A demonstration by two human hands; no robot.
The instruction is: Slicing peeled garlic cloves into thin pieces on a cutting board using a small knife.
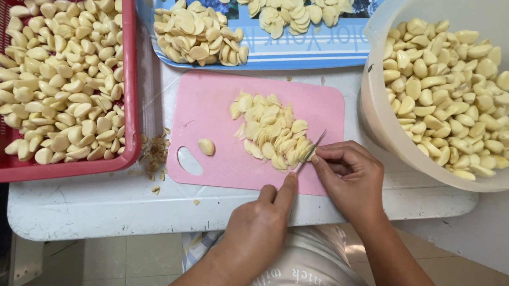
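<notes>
Slicing is judged to be the step in hand. A small knife is clamped in the fingers of the right hand, its thin blade angled toward 11 o'clock and its tip laid against the near edge of the pile of garlic slices on the pink cutting board. The left hand is closed around nothing; its forefinger is stretched toward 1 o'clock and ends at the board's near edge, just beside the blade. Whether a clove is pinned under that fingertip cannot be told.

One whole peeled clove lies alone on the board, at 9 o'clock from the pile. Peeled cloves are heaped in the red basket at 10 o'clock and in the pale bucket at 3 o'clock; sliced garlic is spread on the blue tray at 12 o'clock.

A careful next cut is called for: the blade must be kept clear of the forefinger, which sits very near.
</notes>
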